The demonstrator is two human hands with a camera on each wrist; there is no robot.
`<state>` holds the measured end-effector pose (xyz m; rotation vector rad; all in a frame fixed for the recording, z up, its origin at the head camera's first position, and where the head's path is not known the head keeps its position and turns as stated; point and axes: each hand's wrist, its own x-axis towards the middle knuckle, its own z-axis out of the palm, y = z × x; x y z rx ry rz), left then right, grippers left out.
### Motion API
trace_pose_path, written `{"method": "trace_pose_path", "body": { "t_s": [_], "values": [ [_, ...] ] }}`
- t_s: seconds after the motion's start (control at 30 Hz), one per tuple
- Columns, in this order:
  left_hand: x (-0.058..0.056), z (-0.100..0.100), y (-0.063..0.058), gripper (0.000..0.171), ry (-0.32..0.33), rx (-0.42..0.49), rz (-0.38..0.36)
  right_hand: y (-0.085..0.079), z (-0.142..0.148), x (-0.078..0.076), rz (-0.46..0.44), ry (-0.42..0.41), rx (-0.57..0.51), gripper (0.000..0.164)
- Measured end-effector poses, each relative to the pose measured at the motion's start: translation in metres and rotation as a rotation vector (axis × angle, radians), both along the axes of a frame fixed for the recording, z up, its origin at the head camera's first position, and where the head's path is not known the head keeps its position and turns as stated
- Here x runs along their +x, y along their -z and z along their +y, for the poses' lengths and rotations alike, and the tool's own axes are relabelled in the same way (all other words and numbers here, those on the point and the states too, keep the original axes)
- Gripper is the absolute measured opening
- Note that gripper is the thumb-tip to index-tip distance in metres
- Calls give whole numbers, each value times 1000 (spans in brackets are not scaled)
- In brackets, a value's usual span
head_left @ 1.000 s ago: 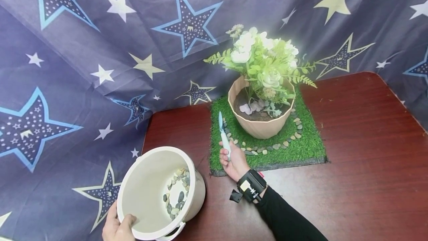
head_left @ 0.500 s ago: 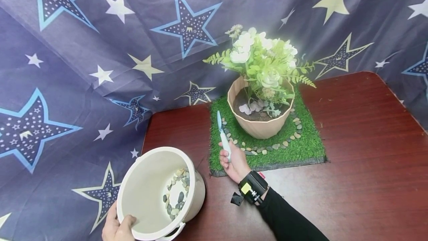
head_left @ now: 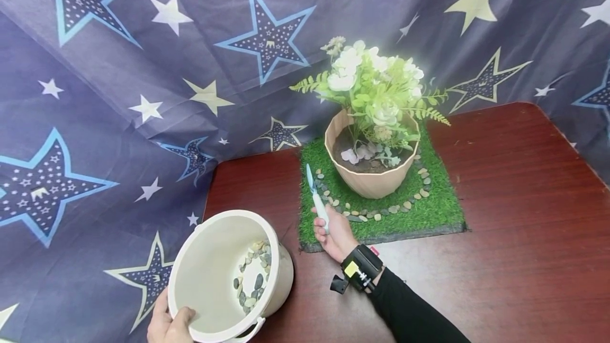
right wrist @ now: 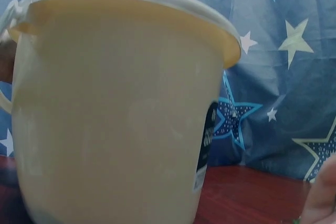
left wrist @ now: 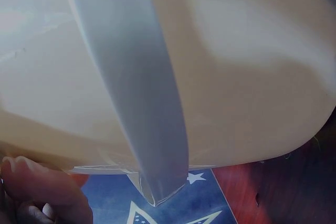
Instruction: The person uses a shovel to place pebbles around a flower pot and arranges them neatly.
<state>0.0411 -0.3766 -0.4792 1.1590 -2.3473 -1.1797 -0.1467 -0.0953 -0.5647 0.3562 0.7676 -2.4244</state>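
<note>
In the head view, my left hand [head_left: 171,324] grips the rim of a cream plastic bucket [head_left: 282,279], which tilts with its mouth toward me. Grey and tan pebbles [head_left: 250,300] lie inside it. My right hand [head_left: 337,234], over the near left part of a grass mat, holds a small garden trowel [head_left: 319,209] by its pale handle, its blue blade pointing up and away. The left wrist view is mostly bucket wall [left wrist: 252,103], with fingers [left wrist: 47,190] at the lower left. In the right wrist view, the bucket [right wrist: 121,108] hides much, and only part of my right hand [right wrist: 321,195] shows.
On the green grass mat [head_left: 424,216] stands a pinkish pot [head_left: 376,184] of soil with white flowers [head_left: 376,78]. A curved row of pebbles [head_left: 393,209] runs around the pot's front. The red-brown table [head_left: 519,216] meets a star-patterned curtain [head_left: 190,41] at the back.
The trowel's blade has swung slightly left and dipped a little toward me, and my right hand has shifted slightly. The left hand and bucket have hardly moved.
</note>
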Motion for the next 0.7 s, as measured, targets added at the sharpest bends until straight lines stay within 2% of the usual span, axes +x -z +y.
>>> {"method": "trace_pose_path", "body": {
  "t_s": [0.1,0.23,0.37,0.53,0.7],
  "values": [
    [-1,1,1,75,0,21,-7,6,2,0,-15,-2,5,45],
    [-1,1,1,75,5,-13,-24,10,4,0,-14,7,4,44],
    [-1,3,-1,74,4,-26,-16,8,5,0,-14,20,-8,44],
    [-1,4,-3,77,17,-15,-78,4,5,-1,-8,35,-33,42],
    [0,3,-4,76,26,-25,-84,2,6,-3,-33,54,-36,44]
  ]
}}
